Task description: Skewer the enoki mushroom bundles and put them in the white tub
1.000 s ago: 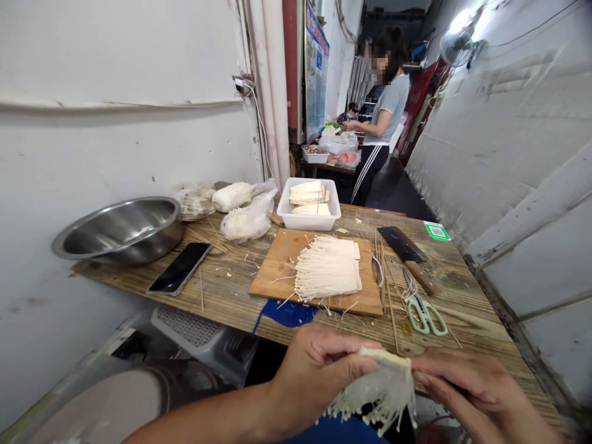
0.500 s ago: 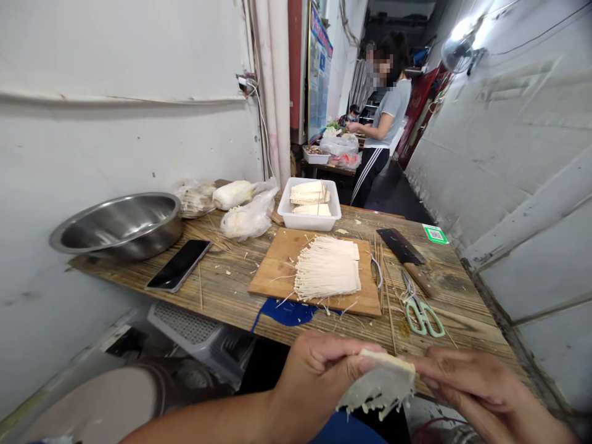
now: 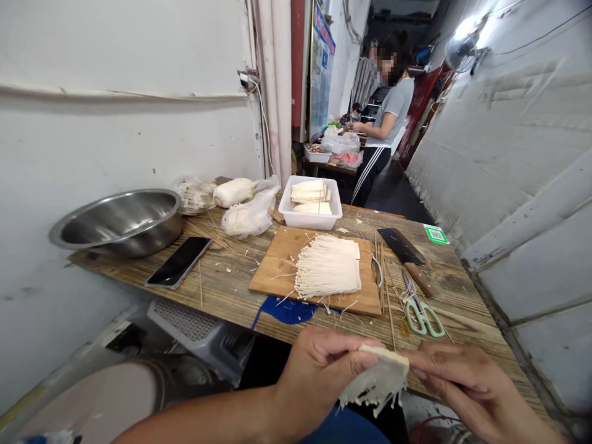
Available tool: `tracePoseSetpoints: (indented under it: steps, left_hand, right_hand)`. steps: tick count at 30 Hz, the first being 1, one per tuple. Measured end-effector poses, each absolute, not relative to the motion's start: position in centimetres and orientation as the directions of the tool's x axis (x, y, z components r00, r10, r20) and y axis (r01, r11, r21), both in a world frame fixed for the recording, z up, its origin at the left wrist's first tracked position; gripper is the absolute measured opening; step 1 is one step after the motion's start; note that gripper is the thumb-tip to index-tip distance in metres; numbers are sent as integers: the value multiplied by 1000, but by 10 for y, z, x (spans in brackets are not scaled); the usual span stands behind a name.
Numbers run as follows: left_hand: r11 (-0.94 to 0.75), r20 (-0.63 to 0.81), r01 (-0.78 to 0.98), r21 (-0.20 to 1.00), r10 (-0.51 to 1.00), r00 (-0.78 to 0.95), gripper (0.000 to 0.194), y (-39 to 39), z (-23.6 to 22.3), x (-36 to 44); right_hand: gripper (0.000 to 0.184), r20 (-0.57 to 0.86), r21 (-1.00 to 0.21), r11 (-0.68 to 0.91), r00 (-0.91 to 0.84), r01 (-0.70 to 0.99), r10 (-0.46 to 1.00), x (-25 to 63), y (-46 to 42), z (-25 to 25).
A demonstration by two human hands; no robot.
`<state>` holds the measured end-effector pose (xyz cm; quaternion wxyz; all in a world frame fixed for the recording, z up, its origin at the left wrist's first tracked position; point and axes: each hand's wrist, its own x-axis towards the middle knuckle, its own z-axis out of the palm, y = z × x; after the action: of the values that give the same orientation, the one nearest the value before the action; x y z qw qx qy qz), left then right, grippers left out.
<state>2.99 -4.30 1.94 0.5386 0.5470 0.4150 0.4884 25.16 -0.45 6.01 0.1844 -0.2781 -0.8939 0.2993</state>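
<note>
Low in the view, my left hand [image 3: 319,373] pinches a flat slab of enoki mushrooms [image 3: 375,377] between thumb and fingers. The slab's cut base faces up and its thin caps hang down. My right hand [image 3: 462,376] is closed, with its fingertips against the slab's right edge; whatever lies inside those fingers is hidden. Beyond my hands, more enoki slabs [image 3: 328,266] lie side by side on a wooden cutting board [image 3: 272,271]. Thin wooden skewers [image 3: 390,308] rest on the table to the right of the board.
A white tub [image 3: 311,220] of skewered enoki stands behind the board. On the right lie a cleaver [image 3: 402,248] and scissors [image 3: 423,314]. A steel basin [image 3: 120,231], phone [image 3: 179,264] and bagged enoki [image 3: 247,216] are on the left. A co-worker [image 3: 391,111] stands at a farther table.
My right hand and the slab's right end have shifted slightly left. My left hand keeps its pinch on the enoki; the things on the table are unmoved.
</note>
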Motion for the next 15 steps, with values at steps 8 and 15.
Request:
tracePoseSetpoints:
  steps: [8,15]
  left_hand:
    - [4,23,-134,991,980,197,24,-38,16,32]
    - [146,-82,-247,958,964,252,25,-31,9,31]
  right_hand:
    - [34,197,-604,655,-712,453,674,246,-10,56]
    - [25,118,-572,604,-674,554,729,242,-6,49]
